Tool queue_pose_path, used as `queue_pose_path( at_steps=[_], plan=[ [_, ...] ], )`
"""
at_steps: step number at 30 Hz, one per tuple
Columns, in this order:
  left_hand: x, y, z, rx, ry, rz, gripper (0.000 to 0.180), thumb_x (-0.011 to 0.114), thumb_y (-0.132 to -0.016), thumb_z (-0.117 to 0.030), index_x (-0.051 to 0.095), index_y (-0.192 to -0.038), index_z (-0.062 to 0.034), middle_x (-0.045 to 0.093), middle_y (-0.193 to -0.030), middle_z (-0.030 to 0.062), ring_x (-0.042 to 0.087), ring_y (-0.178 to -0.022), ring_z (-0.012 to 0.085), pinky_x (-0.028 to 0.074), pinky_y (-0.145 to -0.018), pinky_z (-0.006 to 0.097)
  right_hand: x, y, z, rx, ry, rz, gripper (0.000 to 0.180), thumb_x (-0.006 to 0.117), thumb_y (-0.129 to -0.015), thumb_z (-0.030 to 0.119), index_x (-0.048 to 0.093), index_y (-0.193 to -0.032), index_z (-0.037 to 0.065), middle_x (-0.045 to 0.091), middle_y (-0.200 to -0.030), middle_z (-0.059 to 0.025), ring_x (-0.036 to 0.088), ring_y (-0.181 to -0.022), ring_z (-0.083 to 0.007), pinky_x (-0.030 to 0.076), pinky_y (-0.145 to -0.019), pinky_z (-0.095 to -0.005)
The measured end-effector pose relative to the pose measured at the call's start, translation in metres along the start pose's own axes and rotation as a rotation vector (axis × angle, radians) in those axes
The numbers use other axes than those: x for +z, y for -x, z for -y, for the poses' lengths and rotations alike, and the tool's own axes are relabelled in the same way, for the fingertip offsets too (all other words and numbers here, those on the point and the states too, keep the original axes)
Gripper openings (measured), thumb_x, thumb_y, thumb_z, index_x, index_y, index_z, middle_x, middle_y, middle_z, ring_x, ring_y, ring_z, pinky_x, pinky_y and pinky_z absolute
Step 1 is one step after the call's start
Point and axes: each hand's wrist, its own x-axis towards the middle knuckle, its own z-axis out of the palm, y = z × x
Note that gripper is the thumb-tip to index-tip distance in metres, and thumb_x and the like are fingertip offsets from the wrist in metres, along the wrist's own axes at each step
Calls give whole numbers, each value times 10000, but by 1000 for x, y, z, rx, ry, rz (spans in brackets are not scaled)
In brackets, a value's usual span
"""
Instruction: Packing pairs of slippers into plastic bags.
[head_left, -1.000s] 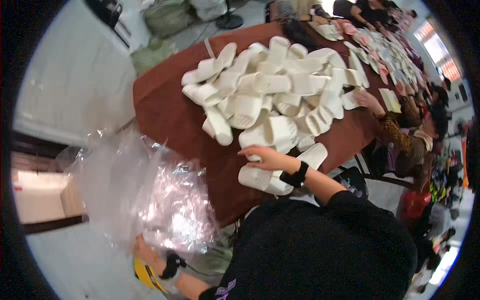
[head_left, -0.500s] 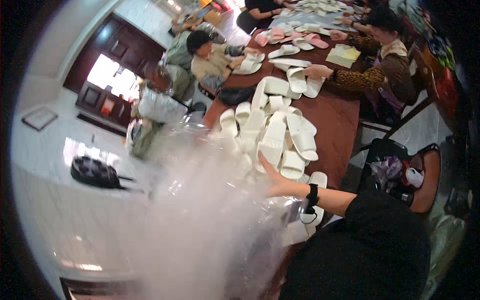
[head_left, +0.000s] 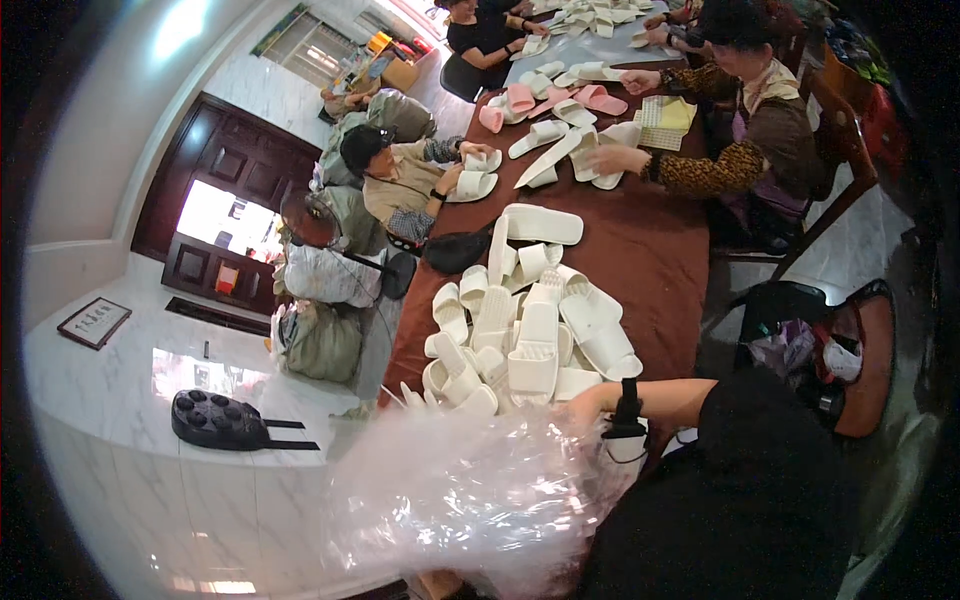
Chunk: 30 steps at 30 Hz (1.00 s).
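Note:
A large crumpled clear plastic bag [head_left: 470,490] spreads in front of me, partly smeared by motion, over the near end of the table. My right hand [head_left: 588,403] is closed at the bag's upper edge, its fingertips partly covered by plastic. Black straps circle that wrist. Only a patch of skin of my left hand [head_left: 440,583] shows under the bag at the lower edge; its fingers are hidden. Just beyond the bag lies a heap of white slide slippers [head_left: 533,350], some sole up, others on their sides.
A brown cloth [head_left: 660,260] covers the long table. Across it, a person in beige [head_left: 400,190] and one with leopard-print sleeves [head_left: 710,165] handle white slippers. Pink slippers [head_left: 603,99] lie farther off. A chair [head_left: 865,350] holding bags stands right; sacks [head_left: 320,340] stand left.
The plastic bag has dropped from high on the left and spread toward my right hand. That hand has left the slippers and come back to the bag's edge. The view has shifted.

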Motion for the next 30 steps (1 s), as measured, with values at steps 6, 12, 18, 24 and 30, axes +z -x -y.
queue_pose_path(
  at_steps=[6, 12, 18, 24, 30],
  plan=[
    [32, 15, -5, -100, 86, 164, 332, 535, -735, -169, 621, -1024, -29, 627, -956, 182, 585, -887, 284, 455, -797, 357, -18, 9, -52, 277, -124, 163, 732, 659, -804, 234, 273, -1377, -5, 236, -1449, -197, 238, -1334, -279, 199, -1090, -372],
    [76, 11, 41, -61, 88, 174, 323, 551, -711, -124, 616, -1007, -11, 626, -952, 165, 587, -890, 265, 457, -806, 344, -89, 21, -43, 251, -261, 55, 421, 649, -801, 74, 503, -1182, -27, 540, -1129, -122, 525, -999, -210, 443, -858, -346],
    [146, -104, 33, -474, 670, 165, 305, 644, -692, -51, 588, -983, 24, 605, -923, 87, 580, -853, 189, 470, -778, 310, -185, 17, 10, 384, -577, -182, 335, 591, -823, 17, 523, -1151, -3, 578, -1043, -62, 563, -930, -135, 493, -789, -255],
    [203, -200, 34, -710, 861, 90, 399, 662, -753, -47, 503, -1118, -53, 552, -959, 41, 559, -860, 166, 480, -680, 281, -273, 3, 12, 252, -279, -263, 312, 566, -859, 119, 543, -1149, 6, 591, -1034, -50, 555, -932, -147, 451, -839, -296],
    [210, -215, 37, -574, 1077, -93, 491, 583, -848, -41, 338, -1270, 9, 523, -1151, 129, 541, -1033, 209, 457, -863, 302, -352, -8, -22, 316, -103, -427, 317, 417, -941, 181, 534, -1168, -7, 585, -1045, -51, 557, -905, -142, 457, -798, -253]
  ],
)
